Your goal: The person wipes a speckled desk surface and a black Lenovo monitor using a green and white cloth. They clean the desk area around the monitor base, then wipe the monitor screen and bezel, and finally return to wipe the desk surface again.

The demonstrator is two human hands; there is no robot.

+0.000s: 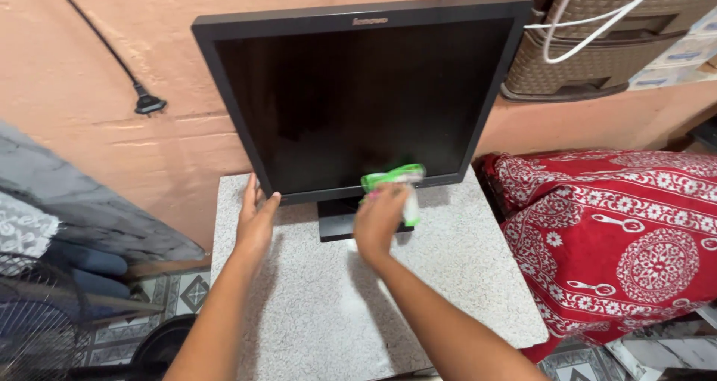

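Monitor (pixel 358 97), black and dark-screened, stands tilted on its stand on a speckled grey surface (pixel 463 276) against a peach wall. The left hand (pixel 255 217) rests at the monitor's lower left corner, its fingers (pixel 250 190) straight and released along the frame edge, the thumb touching the bottom bezel. The right hand (pixel 379 220) is raised in front of the lower bezel, fingers clenched around a green-topped spray bottle (pixel 396 179), whose green head lies just before the bottom edge of the screen; the hand and bottle are motion-blurred. A red patterned cloth (pixel 620 239) is heaped just right of the surface. A black power plug (pixel 149 104) hangs on the wall to the left, and a woven brown basket (pixel 597 45) with a white cable (pixel 590 22) sits at upper right.
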